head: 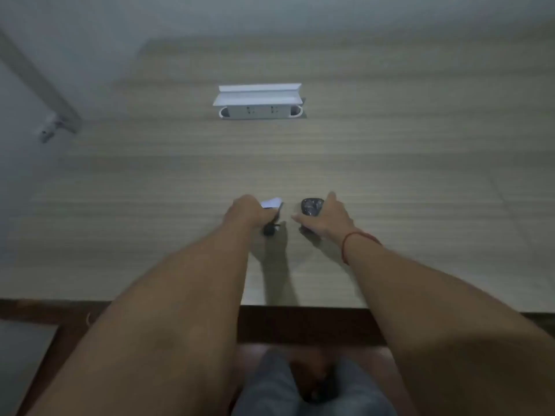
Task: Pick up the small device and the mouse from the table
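Note:
My left hand (247, 210) is curled round a small flat white piece (271, 202) with a thin dark strap or tool (273, 225) hanging from it, just above the wooden table (420, 175). My right hand (326, 217) grips a small dark, glossy rounded object (312, 206), whose lower part is hidden under the fingers. A red thread bracelet (357, 239) circles the right wrist. The two hands are close together, a short gap between them, near the middle of the table.
A white open socket box with a raised lid (259, 101) is set into the table farther back. A grey bar with a bracket (51, 115) runs along the wall at left. The table's dark front edge (300, 319) lies near my lap.

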